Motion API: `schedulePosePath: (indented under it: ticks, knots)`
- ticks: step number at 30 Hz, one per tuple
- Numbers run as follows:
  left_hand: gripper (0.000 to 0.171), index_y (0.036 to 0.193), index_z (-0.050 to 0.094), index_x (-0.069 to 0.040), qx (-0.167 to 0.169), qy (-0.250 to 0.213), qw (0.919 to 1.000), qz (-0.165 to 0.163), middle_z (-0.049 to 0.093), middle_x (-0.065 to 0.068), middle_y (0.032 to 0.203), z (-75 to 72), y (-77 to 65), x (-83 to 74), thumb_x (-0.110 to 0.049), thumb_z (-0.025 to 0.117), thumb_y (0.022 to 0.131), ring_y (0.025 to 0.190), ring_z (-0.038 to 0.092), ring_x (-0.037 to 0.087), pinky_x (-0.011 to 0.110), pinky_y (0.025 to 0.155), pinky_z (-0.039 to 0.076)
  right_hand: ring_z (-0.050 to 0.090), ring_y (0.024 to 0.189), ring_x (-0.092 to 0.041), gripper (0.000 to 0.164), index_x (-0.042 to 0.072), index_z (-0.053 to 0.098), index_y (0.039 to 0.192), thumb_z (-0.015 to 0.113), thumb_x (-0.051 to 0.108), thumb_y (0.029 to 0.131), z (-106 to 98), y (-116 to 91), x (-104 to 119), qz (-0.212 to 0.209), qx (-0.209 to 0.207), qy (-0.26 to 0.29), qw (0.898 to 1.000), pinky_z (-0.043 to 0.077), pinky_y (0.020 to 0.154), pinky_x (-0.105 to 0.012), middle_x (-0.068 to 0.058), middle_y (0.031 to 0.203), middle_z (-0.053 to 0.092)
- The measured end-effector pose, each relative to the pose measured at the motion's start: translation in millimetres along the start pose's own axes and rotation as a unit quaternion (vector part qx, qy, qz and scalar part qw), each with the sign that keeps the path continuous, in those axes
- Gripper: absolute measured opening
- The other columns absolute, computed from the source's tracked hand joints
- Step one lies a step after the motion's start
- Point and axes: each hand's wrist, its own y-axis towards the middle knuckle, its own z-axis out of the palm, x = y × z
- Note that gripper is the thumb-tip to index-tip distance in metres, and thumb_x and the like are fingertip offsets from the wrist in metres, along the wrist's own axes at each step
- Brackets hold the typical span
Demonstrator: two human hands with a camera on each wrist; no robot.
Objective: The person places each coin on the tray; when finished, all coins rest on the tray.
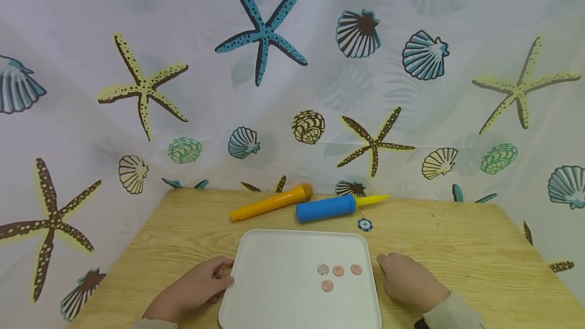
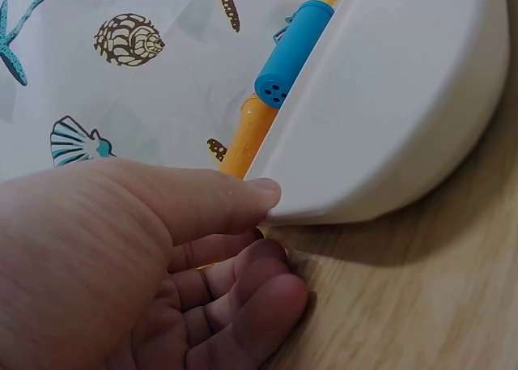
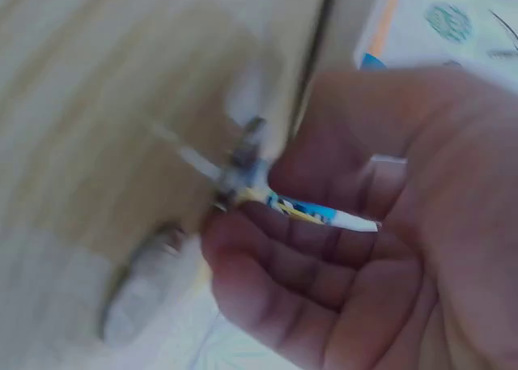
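A white tray (image 1: 274,293) lies on the wooden table, with one silver coin (image 1: 323,269) and three copper coins (image 1: 338,270) at its right. At the tray's left rim, my left hand (image 1: 201,286) holds the edge. Its thumb (image 2: 263,193) lies on the rim, the other fingers curled below. My right hand (image 1: 409,277) is beside the tray's right side, over the table. Its fingers curl round a small thin thing (image 3: 303,210) with white, blue and yellow print and a dark, shiny end. Blur hides its kind, and the head view does not show it.
Behind the tray lie an orange microphone-shaped toy (image 1: 269,204), a blue balloon pump (image 1: 325,209) with a yellow nozzle, and a poker chip (image 1: 364,224). A blurred greyish rounded thing (image 3: 146,289) appears below the right fingers. A patterned curtain (image 1: 201,65) surrounds the table's back and sides.
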Motion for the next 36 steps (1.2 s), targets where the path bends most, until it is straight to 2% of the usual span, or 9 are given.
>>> schedulePosePath:
  ticks: [4, 6, 11, 17, 19, 23, 27, 32, 36]
  knots:
    - [0.052, 0.14, 0.049, 0.004, 0.004, 0.004, 1.0, -0.002, 0.057, 0.007, 0.085, -0.1, -0.3, 0.7, -0.024, 0.064, 0.099, 0.069, 0.057, 0.02, 0.03, 0.059, 0.049, 0.05, 0.067, -0.019, 0.01, 0.009, 0.063, 0.083, 0.069, 0.002, 0.081, -6.1, -4.8, -7.4, 0.007, 0.032, 0.08, 0.996, 0.043, 0.062, -0.037, -0.001, 0.075, 0.056]
    - [0.052, 0.141, 0.049, 0.003, 0.001, 0.01, 0.9999, -0.003, 0.057, 0.007, 0.085, -0.5, -0.5, 0.0, -0.024, 0.064, 0.099, 0.069, 0.057, 0.021, 0.03, 0.059, 0.049, 0.051, 0.07, -0.018, 0.009, 0.011, 0.067, 0.083, 0.069, 0.002, 0.083, -8.9, -6.3, -12.7, 0.003, 0.04, 0.098, 0.994, 0.045, 0.064, -0.037, 0.001, 0.077, 0.059]
    - [0.052, 0.141, 0.049, 0.003, -0.007, 0.01, 0.9999, -0.003, 0.055, 0.008, 0.085, -3.0, -0.6, -3.7, -0.023, 0.065, 0.099, 0.07, 0.057, 0.021, 0.03, 0.059, 0.05, 0.053, 0.074, -0.016, 0.008, 0.013, 0.072, 0.087, 0.071, 0.004, 0.089, -15.1, -5.9, -19.9, -0.004, 0.043, 0.112, 0.993, 0.05, 0.07, -0.038, 0.004, 0.083, 0.063]
    - [0.051, 0.141, 0.049, 0.003, -0.003, 0.006, 1.0, -0.003, 0.055, 0.008, 0.087, -2.8, -0.9, -1.8, -0.023, 0.065, 0.099, 0.07, 0.057, 0.021, 0.03, 0.06, 0.051, 0.052, 0.061, -0.016, 0.016, 0.013, 0.063, 0.079, 0.072, 0.015, 0.092, -11.7, -6.8, -22.0, 0.039, 0.038, 0.127, 0.99, 0.044, 0.057, -0.03, 0.001, 0.07, 0.058]
    - [0.051, 0.141, 0.049, 0.003, -0.001, 0.004, 1.0, -0.004, 0.055, 0.008, 0.087, -2.4, -0.5, -1.1, -0.023, 0.064, 0.1, 0.07, 0.057, 0.02, 0.03, 0.061, 0.051, 0.052, 0.055, -0.014, 0.016, 0.013, 0.061, 0.081, 0.071, 0.018, 0.093, -9.2, -7.6, -25.0, 0.047, 0.036, 0.13, 0.99, 0.043, 0.053, -0.029, 0.0, 0.065, 0.057]
    - [0.051, 0.14, 0.049, 0.004, -0.002, 0.004, 1.0, -0.004, 0.055, 0.008, 0.086, -2.1, -0.6, -1.9, -0.023, 0.065, 0.1, 0.07, 0.057, 0.021, 0.03, 0.06, 0.051, 0.053, 0.051, -0.014, 0.004, 0.01, 0.066, 0.093, 0.07, 0.011, 0.091, -7.8, -12.0, -33.3, 0.024, 0.046, 0.165, 0.985, 0.045, 0.054, -0.029, -0.001, 0.064, 0.058]
    - [0.052, 0.14, 0.049, 0.004, -0.007, 0.01, 0.9999, -0.002, 0.054, 0.008, 0.086, -2.3, -1.8, -4.3, -0.023, 0.065, 0.099, 0.07, 0.056, 0.021, 0.031, 0.06, 0.051, 0.055, 0.056, -0.015, 0.009, 0.007, 0.071, 0.096, 0.072, 0.003, 0.088, -11.0, -16.3, -38.0, -0.009, 0.052, 0.188, 0.981, 0.046, 0.055, -0.028, 0.001, 0.069, 0.06]
    - [0.05, 0.139, 0.049, 0.004, -0.003, 0.006, 1.0, -0.002, 0.055, 0.008, 0.086, -1.1, -1.8, -4.5, -0.021, 0.065, 0.099, 0.07, 0.057, 0.021, 0.031, 0.061, 0.052, 0.057, 0.056, -0.014, 0.004, 0.008, 0.072, 0.092, 0.074, 0.007, 0.088, -11.9, -17.7, -37.0, 0.01, 0.053, 0.186, 0.981, 0.047, 0.053, -0.028, 0.002, 0.069, 0.062]
    - [0.05, 0.139, 0.049, 0.004, -0.004, 0.004, 1.0, -0.004, 0.055, 0.008, 0.086, -0.1, -0.3, -0.9, -0.021, 0.065, 0.099, 0.07, 0.057, 0.021, 0.031, 0.061, 0.051, 0.057, 0.059, -0.015, 0.007, 0.008, 0.071, 0.088, 0.075, 0.004, 0.086, -13.4, -17.0, -33.2, 0.029, 0.052, 0.176, 0.983, 0.048, 0.056, -0.03, 0.001, 0.072, 0.062]
